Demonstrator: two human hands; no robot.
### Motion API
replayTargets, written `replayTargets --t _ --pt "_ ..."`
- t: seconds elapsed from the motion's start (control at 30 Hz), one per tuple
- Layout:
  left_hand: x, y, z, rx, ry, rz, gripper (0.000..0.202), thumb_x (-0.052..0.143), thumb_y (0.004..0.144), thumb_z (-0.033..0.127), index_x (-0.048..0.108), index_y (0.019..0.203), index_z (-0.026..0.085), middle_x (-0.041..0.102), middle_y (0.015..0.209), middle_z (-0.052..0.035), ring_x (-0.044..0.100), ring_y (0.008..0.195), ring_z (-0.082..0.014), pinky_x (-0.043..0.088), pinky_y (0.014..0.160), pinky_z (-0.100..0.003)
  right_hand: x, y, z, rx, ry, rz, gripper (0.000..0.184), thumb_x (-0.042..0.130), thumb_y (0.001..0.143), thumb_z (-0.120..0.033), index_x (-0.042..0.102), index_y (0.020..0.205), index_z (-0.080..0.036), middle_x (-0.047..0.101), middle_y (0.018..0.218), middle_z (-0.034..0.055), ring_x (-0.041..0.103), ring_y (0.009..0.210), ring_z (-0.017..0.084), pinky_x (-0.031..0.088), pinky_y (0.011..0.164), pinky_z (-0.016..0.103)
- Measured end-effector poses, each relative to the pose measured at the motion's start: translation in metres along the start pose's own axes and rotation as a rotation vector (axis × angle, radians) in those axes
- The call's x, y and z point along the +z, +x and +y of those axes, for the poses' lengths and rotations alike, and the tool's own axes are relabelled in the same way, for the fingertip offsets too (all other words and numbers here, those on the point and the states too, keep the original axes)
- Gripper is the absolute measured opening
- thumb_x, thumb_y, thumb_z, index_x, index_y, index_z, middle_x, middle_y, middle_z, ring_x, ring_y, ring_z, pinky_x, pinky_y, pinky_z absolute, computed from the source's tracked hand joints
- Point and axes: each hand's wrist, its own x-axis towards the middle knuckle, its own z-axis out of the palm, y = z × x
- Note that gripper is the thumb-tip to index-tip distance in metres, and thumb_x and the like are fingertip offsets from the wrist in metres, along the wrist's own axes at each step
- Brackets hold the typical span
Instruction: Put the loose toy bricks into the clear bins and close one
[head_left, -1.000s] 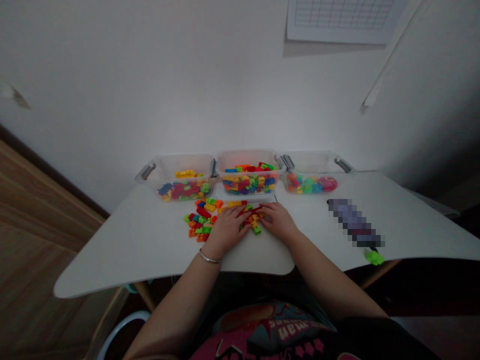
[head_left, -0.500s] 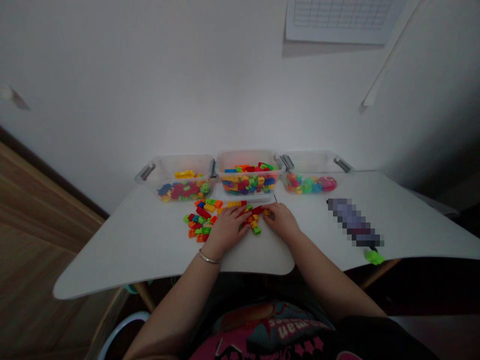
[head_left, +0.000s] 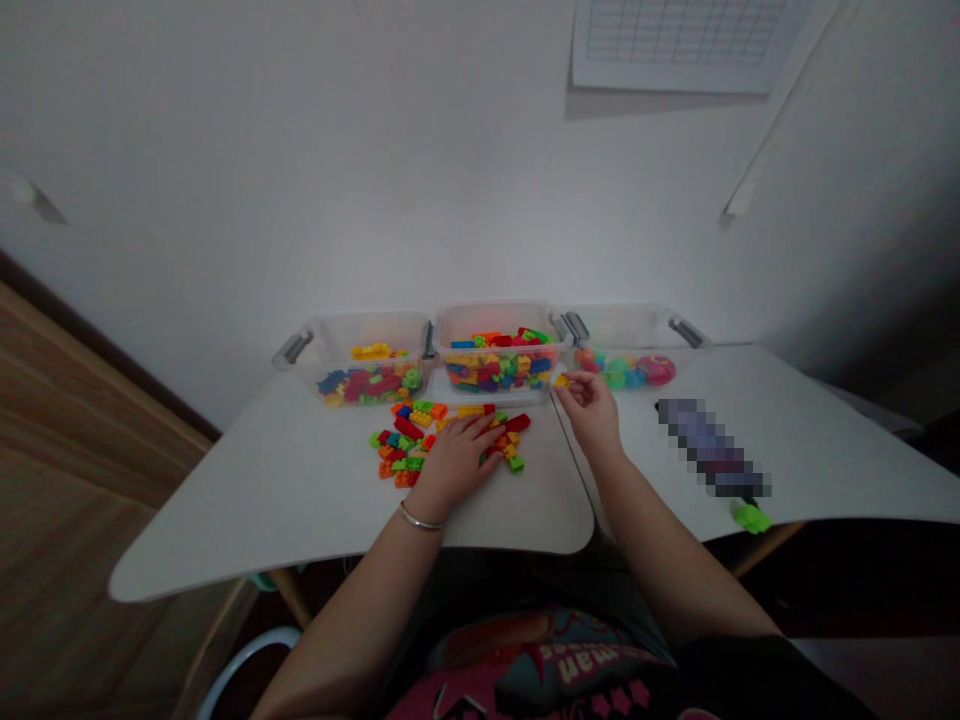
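My left hand (head_left: 457, 455), with a silver bracelet on its wrist, lies flat on the white table (head_left: 300, 490) with fingers spread over a scatter of loose coloured bricks (head_left: 409, 440). My right hand (head_left: 592, 405) is lifted a little off the table and pinches a small yellow brick (head_left: 561, 381) between thumb and fingertips. It hovers between the middle bin (head_left: 499, 355) and the right bin (head_left: 630, 350). A red brick (head_left: 517, 423) lies just beyond my left fingertips.
Three clear plastic bins stand in a row against the wall; the left bin (head_left: 360, 360) and the middle one hold mixed bricks, the right one round coloured pieces. A blurred dark object (head_left: 712, 450) and a green piece (head_left: 751, 517) lie at the right.
My right hand has left the brick pile, risen and moved right toward the bins with a small yellow brick pinched in it. My left hand has stayed on the pile.
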Motion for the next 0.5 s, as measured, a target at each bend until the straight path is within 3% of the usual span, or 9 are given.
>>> replayTargets --t 0.13,0.3,0.5 --pt "-0.001 0.000 0.000 -0.003 -0.010 0.003 0.041 0.049 0.094 0.041 0.059 0.131 0.025 0.056 0.138 -0.0060 0.051 0.126 -0.0270 0.039 0.108 -0.047 0.008 0.020 -0.021 -0.020 0.103 0.035 0.038 0.071 0.068 -0.049 0.054 0.090 -0.023 0.061 0.081 0.0006 0.059 0.071 0.015 0.052 0.068 0.031" --pt "0.001 0.000 -0.001 0.008 -0.012 0.011 0.042 0.048 0.094 0.041 0.059 0.131 0.024 0.056 0.138 -0.0062 0.050 0.126 -0.0276 0.039 0.108 -0.047 0.022 0.045 -0.039 -0.108 0.061 0.029 0.034 0.068 0.072 -0.049 0.052 0.088 -0.023 0.060 0.081 -0.0002 0.058 0.070 0.015 0.051 0.068 0.030" --pt "0.002 0.000 -0.002 0.012 -0.017 0.022 0.041 0.050 0.093 0.039 0.059 0.130 0.026 0.055 0.139 -0.0055 0.050 0.126 -0.0273 0.040 0.107 -0.047 0.047 0.066 -0.051 -0.188 -0.287 -0.032 0.022 0.060 0.079 -0.041 0.059 0.090 -0.021 0.067 0.090 0.0054 0.061 0.082 0.020 0.050 0.078 0.035"
